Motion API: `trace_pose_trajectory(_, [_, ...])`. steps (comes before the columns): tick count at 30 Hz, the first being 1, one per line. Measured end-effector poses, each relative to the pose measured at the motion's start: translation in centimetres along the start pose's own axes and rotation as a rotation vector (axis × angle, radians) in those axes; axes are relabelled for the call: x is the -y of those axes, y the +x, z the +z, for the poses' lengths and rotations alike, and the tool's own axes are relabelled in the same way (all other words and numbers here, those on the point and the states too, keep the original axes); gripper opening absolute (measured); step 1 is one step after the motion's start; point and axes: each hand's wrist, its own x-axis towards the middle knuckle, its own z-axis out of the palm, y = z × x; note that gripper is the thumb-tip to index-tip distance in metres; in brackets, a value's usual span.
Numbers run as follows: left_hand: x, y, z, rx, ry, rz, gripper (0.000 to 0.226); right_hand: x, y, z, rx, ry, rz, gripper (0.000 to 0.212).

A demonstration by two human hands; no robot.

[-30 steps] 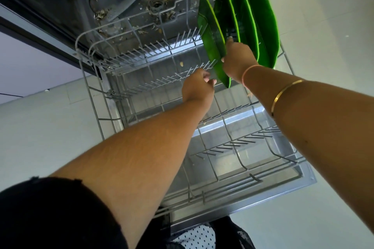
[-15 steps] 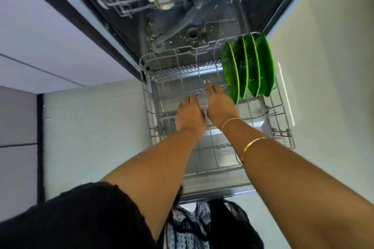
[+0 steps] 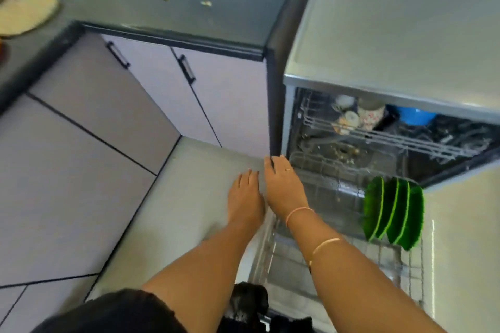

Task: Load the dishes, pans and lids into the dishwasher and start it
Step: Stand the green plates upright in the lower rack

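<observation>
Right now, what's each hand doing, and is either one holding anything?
Left hand: open, holding nothing.
Right hand: open, holding nothing.

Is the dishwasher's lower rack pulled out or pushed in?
Pulled out: the lower rack sits in front of the dishwasher opening, with green plates standing on edge in it.

We see soft, even daylight on the pale floor, a thin glare streak at near right, the dishwasher cavity in shadow, motion blur smearing everything, and wide-angle bending towards the edges.
</observation>
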Motion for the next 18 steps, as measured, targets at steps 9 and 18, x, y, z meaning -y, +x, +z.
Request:
trace_pose_trajectory(9, [13.6, 8.8, -14.6, -0.248, -0.112, -0.051, 0.053, 15.9, 12.3, -6.0, -0.142, -0.049, -0.088, 0.062])
trace_pose_trajectory(18, [26.3, 14.1, -24.1, -0.355, -0.121, -0.115, 0.052, 28.6, 22.3, -7.2, -0.237, -0.009, -0.149, 0.068])
